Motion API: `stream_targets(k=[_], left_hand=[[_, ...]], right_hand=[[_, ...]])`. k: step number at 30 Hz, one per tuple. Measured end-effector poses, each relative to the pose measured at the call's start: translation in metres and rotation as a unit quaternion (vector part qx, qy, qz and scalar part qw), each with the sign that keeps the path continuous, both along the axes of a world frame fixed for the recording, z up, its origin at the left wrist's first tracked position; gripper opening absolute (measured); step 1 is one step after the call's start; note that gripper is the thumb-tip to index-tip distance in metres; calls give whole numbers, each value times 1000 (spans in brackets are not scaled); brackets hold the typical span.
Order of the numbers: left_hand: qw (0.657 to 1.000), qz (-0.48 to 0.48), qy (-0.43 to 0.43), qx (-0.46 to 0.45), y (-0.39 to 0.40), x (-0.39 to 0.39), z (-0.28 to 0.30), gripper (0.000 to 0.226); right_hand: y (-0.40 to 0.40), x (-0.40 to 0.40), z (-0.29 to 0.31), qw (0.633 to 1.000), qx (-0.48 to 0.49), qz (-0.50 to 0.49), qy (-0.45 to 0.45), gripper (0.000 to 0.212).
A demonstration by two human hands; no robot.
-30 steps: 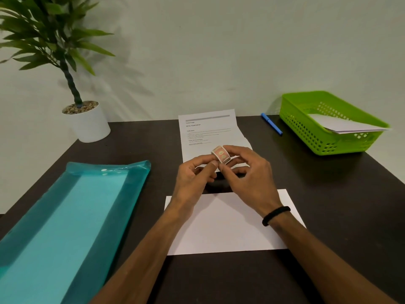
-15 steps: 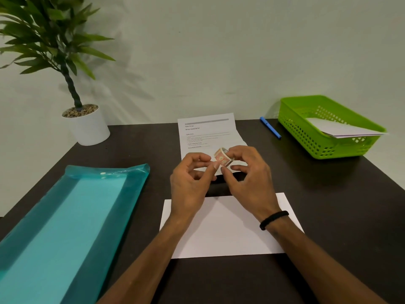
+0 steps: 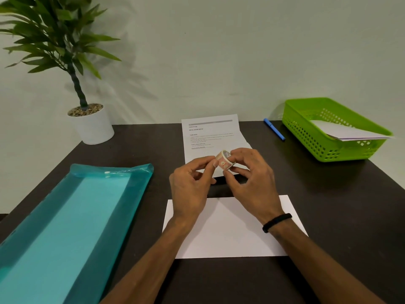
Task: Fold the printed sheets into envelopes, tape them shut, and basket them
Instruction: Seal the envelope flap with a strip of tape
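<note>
A small roll of tape (image 3: 224, 160), a stubby ring with a peach and cream printed pattern, is held up above the dark matte table (image 3: 341, 207) between both hands. The right hand (image 3: 249, 178) curls its fingers and thumb round the roll, gripping it from the right and from below. The left hand (image 3: 190, 183) pinches at the roll's left edge with thumb and forefinger; whether a loose end of tape lies between those fingertips is too small to tell. A thin black band (image 3: 276, 222) circles the right wrist.

Directly under the forearms lies a folded sheet (image 3: 230, 238), smooth, blank white and rectangular, flat on the table near the person. Beyond the hands a printed sheet (image 3: 210, 137) lies with lines of small text facing up; creases cross it, and the hands and roll hide its near edge.

At the far right stands a bright green plastic basket (image 3: 306, 137), rectangular with perforated lattice walls. A white folded envelope (image 3: 350, 133) rests inside it, propped on the near rim and jutting a little past the right corner. A slim blue pen (image 3: 274, 129) lies just left of the basket.

On the left a glossy, translucent teal plastic folder (image 3: 65, 227) stretches toward the near edge. Behind it, a leafy green plant (image 3: 57, 40) rises from pebbles in a smooth white round pot (image 3: 92, 128) against the pale wall.
</note>
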State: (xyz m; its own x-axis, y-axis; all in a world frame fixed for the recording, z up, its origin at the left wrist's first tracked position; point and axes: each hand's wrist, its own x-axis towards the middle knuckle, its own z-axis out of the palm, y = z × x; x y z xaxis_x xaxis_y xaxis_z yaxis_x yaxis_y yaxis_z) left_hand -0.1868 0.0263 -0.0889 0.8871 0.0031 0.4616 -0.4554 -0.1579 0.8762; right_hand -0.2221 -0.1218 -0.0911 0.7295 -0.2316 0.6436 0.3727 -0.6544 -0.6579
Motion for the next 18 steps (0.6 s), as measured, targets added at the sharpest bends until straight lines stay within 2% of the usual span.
stream_targets(k=[5,11,18], left_hand=[[993,32,-71,87,4,4,-4,31],[957,57,-175,224,11,7,-2,37],[937,55,-194,284,12,8,-1,33]], right_hand=[[0,0,0,1000,-8,-5,-3,26],[-1,0,-1,1000,-21,-8,-2,28],[-2,0,-2,1000,-21,0,-2,28]])
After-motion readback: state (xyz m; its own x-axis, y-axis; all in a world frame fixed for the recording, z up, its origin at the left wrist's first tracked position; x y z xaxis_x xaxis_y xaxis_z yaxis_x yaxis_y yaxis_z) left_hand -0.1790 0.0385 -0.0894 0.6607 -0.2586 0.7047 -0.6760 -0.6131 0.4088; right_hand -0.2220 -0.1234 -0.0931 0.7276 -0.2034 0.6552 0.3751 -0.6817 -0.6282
